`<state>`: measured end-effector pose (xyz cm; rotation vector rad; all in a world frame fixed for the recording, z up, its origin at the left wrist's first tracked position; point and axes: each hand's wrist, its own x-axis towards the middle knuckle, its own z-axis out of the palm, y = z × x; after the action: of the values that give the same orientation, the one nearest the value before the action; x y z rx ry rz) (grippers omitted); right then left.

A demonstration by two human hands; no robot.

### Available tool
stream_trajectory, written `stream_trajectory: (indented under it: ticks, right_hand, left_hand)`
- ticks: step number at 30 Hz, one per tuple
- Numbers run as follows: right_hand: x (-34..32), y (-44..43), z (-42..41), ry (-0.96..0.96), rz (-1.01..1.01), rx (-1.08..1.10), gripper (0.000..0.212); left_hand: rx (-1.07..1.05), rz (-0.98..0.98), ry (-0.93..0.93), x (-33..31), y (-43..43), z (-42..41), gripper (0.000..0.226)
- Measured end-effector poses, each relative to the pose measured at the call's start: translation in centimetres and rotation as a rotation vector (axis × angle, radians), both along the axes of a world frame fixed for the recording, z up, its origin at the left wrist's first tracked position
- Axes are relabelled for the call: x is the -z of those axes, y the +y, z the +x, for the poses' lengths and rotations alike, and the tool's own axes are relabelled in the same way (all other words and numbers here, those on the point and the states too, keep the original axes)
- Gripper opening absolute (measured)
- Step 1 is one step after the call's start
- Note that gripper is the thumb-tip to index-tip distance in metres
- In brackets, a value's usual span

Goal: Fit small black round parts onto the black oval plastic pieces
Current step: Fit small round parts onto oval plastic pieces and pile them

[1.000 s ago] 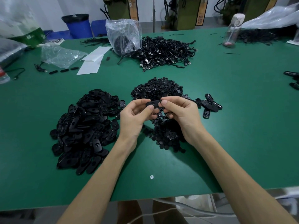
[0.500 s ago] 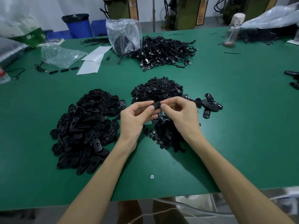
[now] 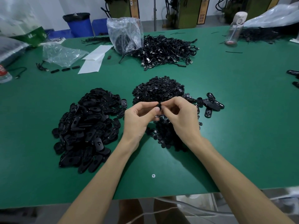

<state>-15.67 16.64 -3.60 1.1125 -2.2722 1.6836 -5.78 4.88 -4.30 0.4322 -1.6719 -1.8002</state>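
Note:
Above the green table point(image 3: 242, 126), my left hand point(image 3: 137, 117) and my right hand point(image 3: 181, 115) meet fingertip to fingertip, both pinching one black oval piece point(image 3: 160, 105), mostly hidden between the fingers. A large heap of black oval pieces point(image 3: 87, 130) lies to the left. A mound of small black round parts point(image 3: 158, 89) sits just beyond my hands and spreads under them point(image 3: 168, 136). Several oval pieces point(image 3: 210, 104) lie scattered to the right of my right hand.
A tangle of black cables point(image 3: 166, 52) and a clear plastic bag point(image 3: 124, 34) sit at the back centre. White paper sheets point(image 3: 93, 60) and another bag point(image 3: 61, 54) lie back left. A water bottle point(image 3: 234, 29) stands back right. A screw head point(image 3: 153, 175) marks the table near me.
The oval piece, held flat between both hands a second ago, has been turned and is now nearly covered by my fingertips. Both hands have closed in slightly.

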Motion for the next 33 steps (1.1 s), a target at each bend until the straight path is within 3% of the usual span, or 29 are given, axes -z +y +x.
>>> stream_trajectory:
  ticks: [7,14,23,27,33]
  right_hand:
    - [0.7,-0.4,0.7,0.305,0.047,0.055,0.003]
    - [0.6,-0.7,1.1,0.374,0.057,-0.011,0.011]
    - [0.5,-0.6,1.0,0.312,0.062,-0.056,0.025]
    - [-0.1,-0.4,0.5,0.157,0.024,-0.005,0.028]
    - [-0.5,-0.4,0.6,-0.069,0.063,-0.055,0.014]
  left_hand:
    - [-0.062,-0.032,-0.027,0.2,-0.1,-0.1,0.015]
    - [-0.109,0.03,-0.004,0.4,-0.4,-0.1,0.013]
    - [-0.142,0.106,-0.014,0.3,-0.5,-0.1,0.014]
    - [-0.136,0.087,-0.024,0.3,-0.5,-0.2,0.016]
    - [-0.089,0.065,-0.039,0.2,-0.4,-0.1,0.015]
